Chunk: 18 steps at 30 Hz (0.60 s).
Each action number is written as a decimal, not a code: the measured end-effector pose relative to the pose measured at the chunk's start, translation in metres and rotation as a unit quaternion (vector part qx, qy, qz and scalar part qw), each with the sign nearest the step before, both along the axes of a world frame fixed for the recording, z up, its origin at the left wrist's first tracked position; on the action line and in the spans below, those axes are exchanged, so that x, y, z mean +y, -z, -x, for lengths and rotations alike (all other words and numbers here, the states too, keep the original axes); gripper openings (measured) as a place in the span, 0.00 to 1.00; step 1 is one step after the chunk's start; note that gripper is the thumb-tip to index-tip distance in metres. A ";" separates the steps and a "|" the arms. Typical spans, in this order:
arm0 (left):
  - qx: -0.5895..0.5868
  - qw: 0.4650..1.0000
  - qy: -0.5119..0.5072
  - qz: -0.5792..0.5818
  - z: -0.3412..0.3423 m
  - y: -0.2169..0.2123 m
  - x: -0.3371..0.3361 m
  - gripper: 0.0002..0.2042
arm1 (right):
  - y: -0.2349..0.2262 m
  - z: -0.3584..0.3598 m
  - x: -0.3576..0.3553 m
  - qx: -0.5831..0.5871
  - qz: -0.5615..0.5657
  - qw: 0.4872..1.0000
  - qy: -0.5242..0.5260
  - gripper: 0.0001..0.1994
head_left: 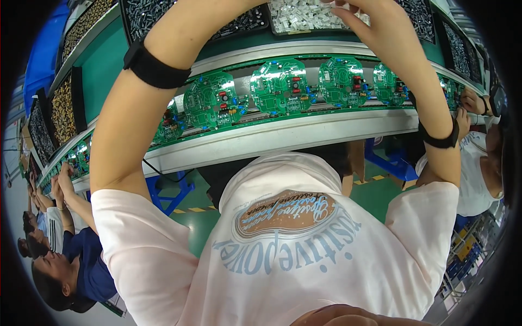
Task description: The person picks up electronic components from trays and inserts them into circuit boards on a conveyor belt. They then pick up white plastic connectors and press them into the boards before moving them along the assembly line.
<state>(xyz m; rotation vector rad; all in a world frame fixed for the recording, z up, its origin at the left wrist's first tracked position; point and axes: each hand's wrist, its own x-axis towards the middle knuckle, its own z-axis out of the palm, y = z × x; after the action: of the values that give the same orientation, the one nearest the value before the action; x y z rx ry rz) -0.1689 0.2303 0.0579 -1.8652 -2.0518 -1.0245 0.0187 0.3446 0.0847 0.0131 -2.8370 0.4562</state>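
My left forearm (182,32), with a black wristband, arches up past the upper edge, and the hand at its end is out of the picture. Over a tray of small white connectors (296,16) is my right hand (367,13), cut off by the upper edge. Its thumb reaches left and the visible fingers are curled. Whatever may lie between its fingertips is hidden. Below both arms runs a row of green circuit boards (280,87), fitted with red, blue and black components, on a pale metal conveyor rail (304,127).
Black bins of dark components (239,24) flank the white connectors. At the left stands a bin of yellowish parts (63,106). Other people work along the line: a person in dark blue (95,271) at the left, another person in white (467,174) at the right.
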 end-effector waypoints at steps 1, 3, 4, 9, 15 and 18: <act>0.001 1.000 0.000 -0.003 0.000 -0.001 -0.001 0.09 | 0.005 0.004 0.004 0.017 -0.013 1.000 -0.022 0.06; -0.002 1.000 0.016 -0.010 0.000 -0.003 -0.004 0.09 | 0.012 0.009 0.008 0.036 -0.025 0.998 -0.047 0.06; -0.005 1.000 0.022 -0.013 0.000 -0.004 -0.006 0.09 | 0.015 0.011 0.009 0.033 -0.029 0.998 -0.041 0.05; -0.049 0.998 0.005 0.036 0.004 -0.006 -0.012 0.08 | 0.018 0.012 0.012 0.021 -0.038 0.998 -0.035 0.05; -0.089 0.995 0.010 0.043 -0.002 -0.009 -0.010 0.07 | 0.018 0.010 0.017 0.020 -0.075 0.996 -0.038 0.04; -0.111 0.994 0.018 0.009 -0.008 -0.012 -0.018 0.08 | 0.027 0.014 0.026 0.060 -0.033 0.997 -0.020 0.05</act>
<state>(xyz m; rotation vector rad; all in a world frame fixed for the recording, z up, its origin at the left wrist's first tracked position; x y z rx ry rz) -0.1614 0.2125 0.0699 -1.8776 -2.1586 -1.2800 0.0045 0.3709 0.0577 0.1072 -2.7360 0.3561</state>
